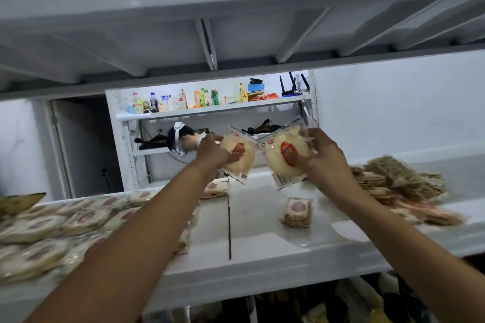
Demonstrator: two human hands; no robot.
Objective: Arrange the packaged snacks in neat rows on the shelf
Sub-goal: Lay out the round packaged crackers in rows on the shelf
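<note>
Two round pale snack packets, left packet (237,158) and right packet (284,160), are held up mid-frame, edges touching, above the white shelf (262,257). The left hand (211,153) grips one and the right hand (324,158) the other, fingers (312,139) curled round the packet rims and thumbs on the fronts. Clear crinkly film, red oval label with unreadable print, barcode strip on the right packet's lower edge. Around them: lone square packet (298,211) lying flat lower centre, blurred packet pile (52,225) at left, brown stack (401,183) at right, bottle rack (183,101) behind.
</note>
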